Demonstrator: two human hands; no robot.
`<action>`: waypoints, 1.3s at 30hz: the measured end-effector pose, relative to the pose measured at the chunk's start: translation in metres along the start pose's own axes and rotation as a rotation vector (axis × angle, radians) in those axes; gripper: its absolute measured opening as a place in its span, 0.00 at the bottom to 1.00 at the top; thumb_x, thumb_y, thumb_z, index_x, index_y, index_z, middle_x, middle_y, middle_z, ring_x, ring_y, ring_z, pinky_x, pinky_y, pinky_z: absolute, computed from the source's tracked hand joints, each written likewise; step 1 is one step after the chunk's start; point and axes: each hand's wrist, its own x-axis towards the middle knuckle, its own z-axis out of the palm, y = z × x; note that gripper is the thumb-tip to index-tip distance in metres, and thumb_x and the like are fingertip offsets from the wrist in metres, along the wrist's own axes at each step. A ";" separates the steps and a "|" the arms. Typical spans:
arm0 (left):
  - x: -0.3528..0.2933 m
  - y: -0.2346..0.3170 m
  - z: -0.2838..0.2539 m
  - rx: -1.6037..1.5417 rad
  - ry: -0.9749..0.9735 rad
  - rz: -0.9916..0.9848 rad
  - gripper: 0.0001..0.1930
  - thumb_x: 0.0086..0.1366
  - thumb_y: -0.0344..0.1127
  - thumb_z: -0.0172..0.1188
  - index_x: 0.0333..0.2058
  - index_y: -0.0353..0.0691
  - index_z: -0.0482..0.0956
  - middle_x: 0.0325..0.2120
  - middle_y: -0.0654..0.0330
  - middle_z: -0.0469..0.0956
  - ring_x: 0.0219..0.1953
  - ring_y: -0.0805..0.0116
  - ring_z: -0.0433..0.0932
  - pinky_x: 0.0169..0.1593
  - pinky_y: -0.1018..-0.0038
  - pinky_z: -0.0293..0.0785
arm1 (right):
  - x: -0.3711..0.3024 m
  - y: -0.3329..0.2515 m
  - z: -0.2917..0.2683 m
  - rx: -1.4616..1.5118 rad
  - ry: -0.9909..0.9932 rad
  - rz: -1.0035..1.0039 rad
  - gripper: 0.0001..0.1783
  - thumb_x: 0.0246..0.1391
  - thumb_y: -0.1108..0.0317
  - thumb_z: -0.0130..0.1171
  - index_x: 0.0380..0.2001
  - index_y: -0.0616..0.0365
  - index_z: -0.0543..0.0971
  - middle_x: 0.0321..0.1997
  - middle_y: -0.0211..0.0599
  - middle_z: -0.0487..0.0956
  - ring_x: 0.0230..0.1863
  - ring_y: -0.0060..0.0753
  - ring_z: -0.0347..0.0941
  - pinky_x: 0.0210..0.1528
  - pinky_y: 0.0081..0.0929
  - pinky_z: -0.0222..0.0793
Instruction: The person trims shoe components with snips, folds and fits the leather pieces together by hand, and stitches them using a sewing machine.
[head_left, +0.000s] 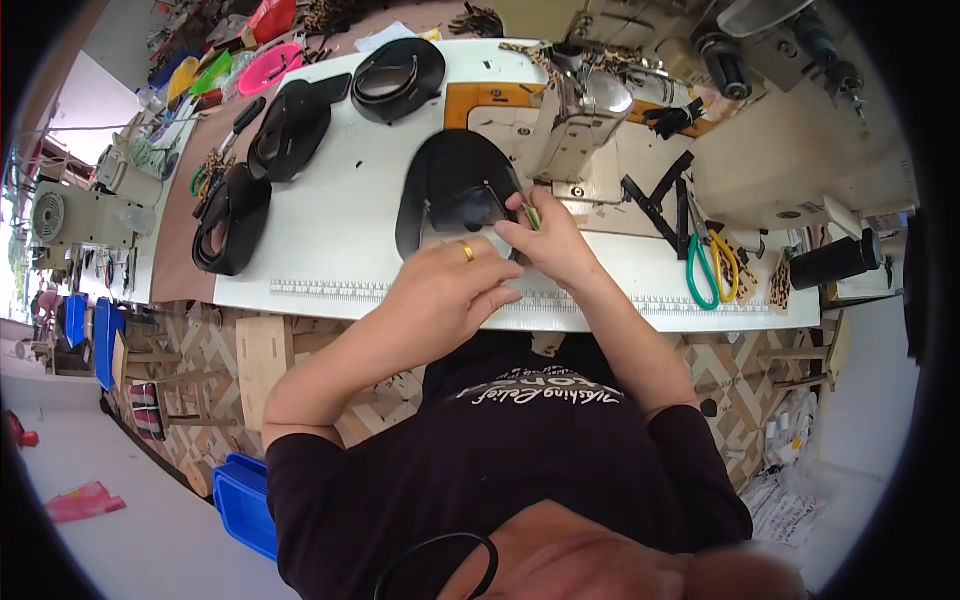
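Observation:
A rounded black fabric piece (455, 160) with a glossy, see-through-looking panel lies on the white sewing table in front of me. My left hand (450, 285), with a gold ring, is over its near edge. The left fingers are bent toward the thumb; what they hold, if anything, is hidden. At the piece's right edge, my right hand (555, 240) is closed around a small yellow-green tool (533, 216), whose exact kind I cannot make out. The sewing machine head (585, 125) stands just beyond my right hand.
Black strap-like rolled pieces (398, 80) lie at the far left of the table (340, 215). A long ruler (330, 288) runs along the near edge. Green- and yellow-handled scissors (703, 270) and black strips (665, 200) lie to the right. A blue bin (245, 505) stands lower left.

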 end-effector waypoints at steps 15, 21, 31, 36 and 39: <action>-0.033 0.098 -0.091 -0.353 -0.091 -0.003 0.03 0.57 0.38 0.59 0.31 0.55 0.76 0.28 0.67 0.76 0.31 0.72 0.68 0.33 0.77 0.62 | 0.004 0.034 0.022 -0.291 0.129 -0.082 0.15 0.41 0.73 0.57 0.36 0.64 0.73 0.31 0.35 0.70 0.33 0.27 0.66 0.38 0.23 0.65; -0.009 0.032 -0.035 -1.135 0.287 0.883 0.08 0.60 0.30 0.53 0.22 0.37 0.73 0.20 0.62 0.75 0.22 0.74 0.74 0.29 0.75 0.70 | 0.007 0.036 0.014 -0.281 0.137 -0.054 0.14 0.40 0.75 0.55 0.35 0.62 0.75 0.35 0.38 0.71 0.35 0.29 0.68 0.40 0.25 0.66; -0.025 -0.062 0.016 -0.026 0.020 -0.358 0.10 0.59 0.34 0.58 0.35 0.32 0.79 0.27 0.56 0.78 0.30 0.66 0.74 0.37 0.73 0.68 | -0.006 0.034 0.044 0.061 0.309 -0.072 0.19 0.42 0.80 0.49 0.43 0.66 0.71 0.35 0.34 0.72 0.36 0.21 0.67 0.40 0.19 0.64; -0.021 -0.079 0.028 0.191 -0.004 -0.377 0.12 0.58 0.40 0.57 0.30 0.37 0.80 0.30 0.52 0.79 0.35 0.52 0.77 0.40 0.61 0.65 | -0.028 0.028 0.085 0.130 0.259 -0.313 0.22 0.47 0.84 0.47 0.49 0.65 0.66 0.38 0.33 0.69 0.38 0.19 0.65 0.40 0.16 0.64; -0.026 -0.077 0.017 -0.002 0.120 -0.440 0.10 0.56 0.35 0.58 0.31 0.34 0.80 0.29 0.50 0.79 0.32 0.53 0.78 0.38 0.62 0.69 | -0.030 0.016 0.087 0.287 0.222 -0.292 0.22 0.48 0.84 0.48 0.50 0.65 0.66 0.38 0.32 0.69 0.37 0.18 0.65 0.40 0.16 0.64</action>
